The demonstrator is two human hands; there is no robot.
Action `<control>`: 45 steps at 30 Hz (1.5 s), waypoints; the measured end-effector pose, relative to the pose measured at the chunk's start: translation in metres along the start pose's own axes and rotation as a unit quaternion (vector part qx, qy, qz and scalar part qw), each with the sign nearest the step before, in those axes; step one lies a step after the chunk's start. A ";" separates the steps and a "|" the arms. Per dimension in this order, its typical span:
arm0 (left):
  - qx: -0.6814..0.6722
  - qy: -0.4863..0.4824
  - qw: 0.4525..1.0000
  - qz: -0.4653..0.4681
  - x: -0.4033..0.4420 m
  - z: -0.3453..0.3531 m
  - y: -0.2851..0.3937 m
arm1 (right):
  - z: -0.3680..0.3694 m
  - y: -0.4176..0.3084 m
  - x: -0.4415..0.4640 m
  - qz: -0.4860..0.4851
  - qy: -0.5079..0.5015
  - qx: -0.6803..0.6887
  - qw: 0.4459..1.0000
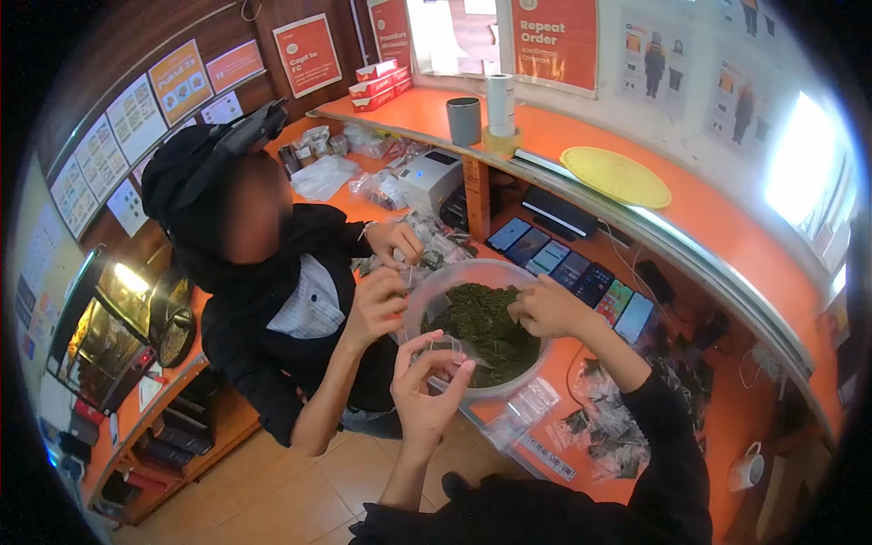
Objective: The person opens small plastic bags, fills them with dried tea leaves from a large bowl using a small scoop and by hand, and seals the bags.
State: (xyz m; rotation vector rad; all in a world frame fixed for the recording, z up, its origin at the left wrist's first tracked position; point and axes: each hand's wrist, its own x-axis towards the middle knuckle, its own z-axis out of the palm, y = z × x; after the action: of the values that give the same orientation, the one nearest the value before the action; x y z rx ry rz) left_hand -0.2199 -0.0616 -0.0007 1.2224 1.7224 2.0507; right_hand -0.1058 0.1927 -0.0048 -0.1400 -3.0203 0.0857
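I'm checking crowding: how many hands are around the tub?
4. The wearer's left hand holds a small clear bag at the tub; the right hand reaches to the green leaves. A co-worker's upper hand and lower hand are at the tub's left side.

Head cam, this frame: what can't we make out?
All head view:
Floor of the round translucent white plastic bowl: buried under dark green shredded leaves.
Whether the bare right hand pinches leaves: its own knuckles hide that.
Contents of the small clear plastic bag: the left hand covers part.
Text on the flat black rectangular smartphones: too small.
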 end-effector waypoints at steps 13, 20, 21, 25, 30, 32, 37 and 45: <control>0.244 -0.075 0.967 -0.020 0.026 0.034 -0.002 | -0.040 0.017 -0.032 0.078 0.112 0.132 0.982; 0.246 -0.145 0.958 -0.022 0.041 0.067 -0.034 | -0.073 -0.014 -0.022 0.040 0.174 -0.036 0.983; 0.248 -0.145 0.958 -0.009 0.041 0.072 -0.036 | -0.067 -0.023 -0.020 0.027 0.172 -0.090 0.981; 0.254 -0.140 0.957 -0.002 0.041 0.076 -0.040 | -0.067 -0.057 -0.029 -0.014 0.248 -0.138 0.959; 0.300 -0.088 0.949 0.039 0.036 0.058 -0.013 | -0.108 -0.072 -0.048 0.056 0.276 -0.119 0.952; 0.301 -0.081 0.950 0.029 0.038 0.060 -0.009 | -0.088 -0.065 -0.038 0.094 0.209 -0.112 0.967; 0.288 -0.071 0.953 0.060 0.047 0.057 -0.029 | 0.016 -0.044 -0.002 0.156 0.007 -0.065 0.986; 0.241 -0.063 0.965 0.084 0.059 0.059 -0.038 | -0.016 -0.064 -0.014 0.074 0.293 0.133 0.944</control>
State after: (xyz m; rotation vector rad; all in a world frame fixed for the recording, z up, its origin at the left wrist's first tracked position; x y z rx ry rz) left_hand -0.2299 0.0296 -0.0085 1.6458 2.1969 1.6309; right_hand -0.0956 0.1288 0.0131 -0.3045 -2.3736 0.3888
